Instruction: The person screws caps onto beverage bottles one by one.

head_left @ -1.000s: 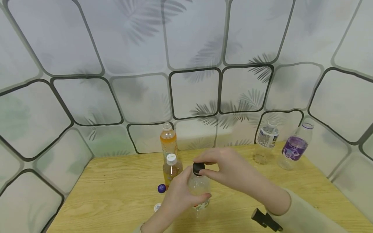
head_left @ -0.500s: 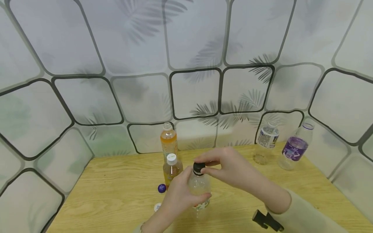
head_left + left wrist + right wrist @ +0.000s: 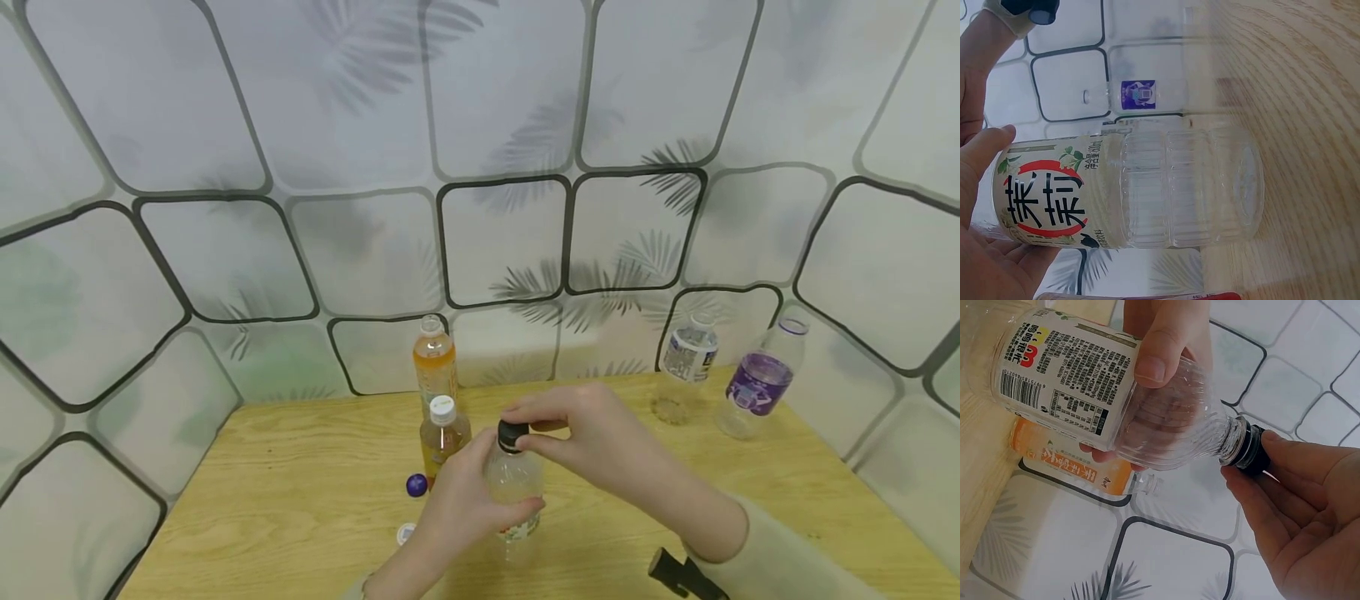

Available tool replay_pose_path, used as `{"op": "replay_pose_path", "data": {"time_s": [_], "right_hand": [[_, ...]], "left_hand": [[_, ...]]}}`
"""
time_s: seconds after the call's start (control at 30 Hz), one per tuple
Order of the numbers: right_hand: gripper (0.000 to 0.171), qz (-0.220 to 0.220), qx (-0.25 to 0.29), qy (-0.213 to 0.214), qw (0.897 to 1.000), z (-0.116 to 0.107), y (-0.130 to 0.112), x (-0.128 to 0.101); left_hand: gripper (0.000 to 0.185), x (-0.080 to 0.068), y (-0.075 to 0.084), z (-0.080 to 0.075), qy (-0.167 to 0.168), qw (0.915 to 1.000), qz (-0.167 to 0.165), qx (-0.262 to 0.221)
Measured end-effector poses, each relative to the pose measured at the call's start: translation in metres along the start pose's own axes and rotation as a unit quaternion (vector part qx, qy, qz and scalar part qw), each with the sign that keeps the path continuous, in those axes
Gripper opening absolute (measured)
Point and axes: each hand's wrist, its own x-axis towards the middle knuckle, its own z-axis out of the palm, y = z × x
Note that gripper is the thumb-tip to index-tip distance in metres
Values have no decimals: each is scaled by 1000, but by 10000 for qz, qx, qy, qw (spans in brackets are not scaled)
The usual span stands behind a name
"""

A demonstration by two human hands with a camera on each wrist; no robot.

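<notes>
Two hands share one clear bottle (image 3: 513,487) mid-worktop (image 3: 300,500): left hand (image 3: 461,508) clamped round its body, right hand (image 3: 600,446) pinching its black cap (image 3: 512,433).

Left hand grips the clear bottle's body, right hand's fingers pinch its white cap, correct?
Not quite: the cap is black, not white, as the head view shows. The left hand does grip the clear bottle by its body, and the right hand pinches that cap.
</notes>
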Motion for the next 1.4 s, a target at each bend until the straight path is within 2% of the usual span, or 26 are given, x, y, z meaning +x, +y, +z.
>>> {"op": "replay_pose_path", "data": {"time_s": [0.23, 0.5, 0.7, 0.8, 0.97, 1.07, 1.27, 1.4], "right_hand": [[25, 10, -75, 149, 9999, 2, -1, -2], [25, -373, -600, 545, 9960, 7, 1, -4], [45, -371, -859, 593, 9938, 8, 3, -6], [49, -240, -621, 425, 9969, 7, 4, -6], [36, -266, 205, 178, 9993, 6, 8, -3], [31, -346, 412, 44, 9985, 6, 10, 0], [29, -102, 933, -78, 9956, 4, 10, 0], [29, -47, 1050, -126, 9944, 3, 10, 0]], "left_hand": [[74, -1, 0, 0, 15, 10000, 8, 24], [72, -1, 1, 0, 72, 9999, 49, 100], [67, 0, 0, 1, 134, 9997, 164, 118], [66, 0, 0, 1, 122, 9997, 159, 116], [69, 1, 1, 0, 102, 9997, 105, 185], [70, 1, 1, 0, 61, 9998, 93, 157], [73, 0, 2, 0, -6, 10000, 35, 47], [75, 0, 2, 0, -6, 10000, 42, 60]]}}
